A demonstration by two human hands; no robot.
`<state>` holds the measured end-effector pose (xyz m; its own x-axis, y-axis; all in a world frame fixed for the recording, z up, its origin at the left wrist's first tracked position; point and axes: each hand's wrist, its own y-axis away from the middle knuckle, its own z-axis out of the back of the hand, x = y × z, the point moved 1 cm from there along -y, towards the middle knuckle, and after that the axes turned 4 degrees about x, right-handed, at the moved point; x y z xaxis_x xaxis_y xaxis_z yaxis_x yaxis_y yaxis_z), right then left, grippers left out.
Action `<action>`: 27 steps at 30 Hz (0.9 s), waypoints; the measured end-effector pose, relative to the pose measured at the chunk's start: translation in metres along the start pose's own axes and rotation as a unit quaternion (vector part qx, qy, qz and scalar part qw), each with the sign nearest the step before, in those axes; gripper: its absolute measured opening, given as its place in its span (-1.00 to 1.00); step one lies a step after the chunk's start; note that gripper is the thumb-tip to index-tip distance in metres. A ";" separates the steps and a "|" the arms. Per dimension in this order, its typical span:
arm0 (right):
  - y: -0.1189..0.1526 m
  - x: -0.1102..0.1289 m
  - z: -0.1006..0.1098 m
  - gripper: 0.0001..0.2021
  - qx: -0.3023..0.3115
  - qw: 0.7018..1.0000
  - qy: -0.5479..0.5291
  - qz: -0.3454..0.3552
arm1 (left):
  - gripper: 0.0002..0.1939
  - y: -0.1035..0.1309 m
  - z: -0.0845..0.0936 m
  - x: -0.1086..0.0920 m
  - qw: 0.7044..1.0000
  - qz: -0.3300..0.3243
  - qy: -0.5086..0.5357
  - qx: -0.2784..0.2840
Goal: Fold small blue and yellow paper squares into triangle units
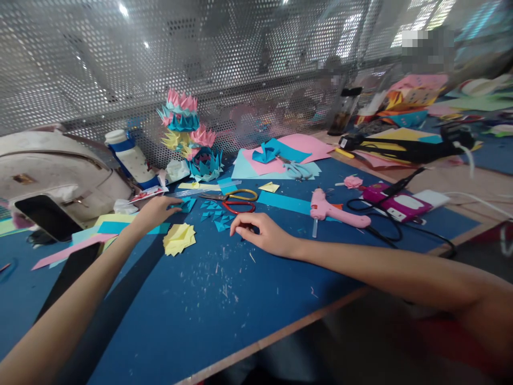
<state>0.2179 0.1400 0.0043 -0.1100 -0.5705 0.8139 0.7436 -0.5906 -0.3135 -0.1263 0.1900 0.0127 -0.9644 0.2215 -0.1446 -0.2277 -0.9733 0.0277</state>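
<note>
My left hand [157,209] reaches over the table with its fingers stretched out, fingertips at a small folded blue paper piece [187,204]. I cannot make out whether they grip it. My right hand [266,232] rests on the blue table top, loosely curled, thumb apart from the index finger, with nothing visible in it. Several folded blue paper triangles [222,222] lie between the hands. Just behind them are scissors [240,195] with yellow and red handles. A yellow folded paper stack [179,239] sits nearer me, and a pink glue gun [339,213] lies to the right.
Paper lotus flowers [206,163] stand against the perforated metal screen [248,64]. Left are a white bag [52,166], a bottle [130,158] and a phone [48,216]. A purple power strip [396,202] with cables lies right. Coloured sheets [308,147] and grey-blue scissors [297,170] lie behind.
</note>
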 end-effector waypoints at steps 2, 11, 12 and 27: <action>0.000 0.000 0.000 -0.80 0.001 1.000 0.001 0.000 | -0.70 0.001 -0.001 0.001 1.000 0.007 0.021 -0.017; 0.000 0.000 0.001 -0.79 -0.011 1.000 0.011 -0.011 | -0.65 0.013 0.007 -0.026 0.972 0.056 0.175 -0.143; 0.000 0.001 0.002 -0.78 -0.015 1.000 0.013 -0.014 | -0.65 0.016 0.007 -0.034 0.968 0.049 0.201 -0.141; -0.001 0.002 0.000 -0.80 0.011 0.999 0.038 -0.013 | -0.64 0.086 -0.021 -0.157 0.900 -0.013 0.433 -0.050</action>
<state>0.2169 0.1391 0.0066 -0.1791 -0.5976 0.7816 0.7536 -0.5940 -0.2814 0.0086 0.0706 0.0175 -0.4826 0.1567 -0.8617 -0.1933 -0.9787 -0.0698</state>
